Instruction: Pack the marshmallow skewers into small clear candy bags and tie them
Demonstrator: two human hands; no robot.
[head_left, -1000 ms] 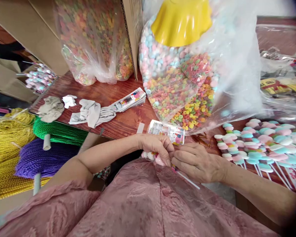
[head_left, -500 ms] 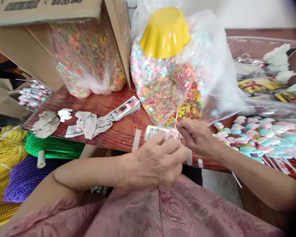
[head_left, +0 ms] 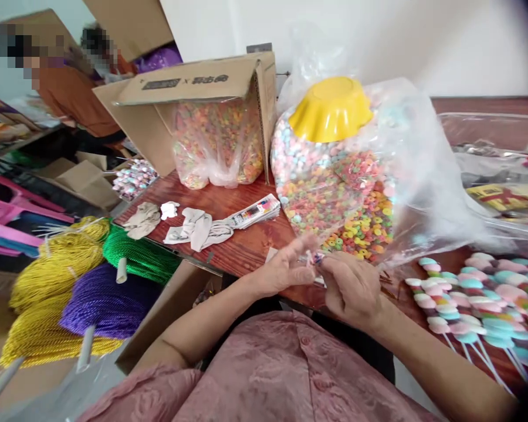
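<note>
Pinkish small bundle is pinched by right hand; left hand is spread; loose pinch could drop it.

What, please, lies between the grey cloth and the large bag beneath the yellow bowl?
In the head view, a stack of printed packets lies between the grey cloth and the large bag.
</note>
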